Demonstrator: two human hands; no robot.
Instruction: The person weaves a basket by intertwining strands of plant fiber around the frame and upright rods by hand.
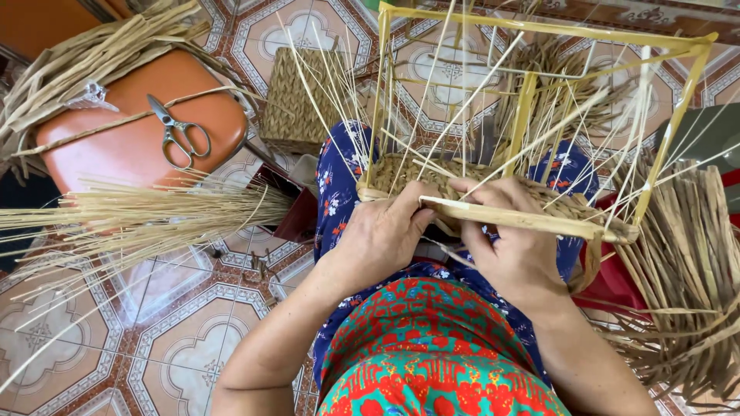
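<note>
Both hands work at the near edge of a half-woven basket held on the lap. The left hand is curled with thumb and fingers pinched on a pale strand where it meets the near bar of the frame; the right hand is closed over the same bar just beside it, its fingers hooked over the top and pressing the strand down. The woven part lies behind the fingers, inside the yellow frame, with many loose stakes standing up and fanning out through it. The step in hand looks like weaving a row along the rim: a strand is being laid and tightened against the bar. The next move would call for keeping the strand taut with one hand while the other passes it behind the next stake, without letting the row slip. Further out, a bundle of straw lies to the left over the tiled floor, scissors rest on an orange stool, and a finished basket stands beyond.
</note>
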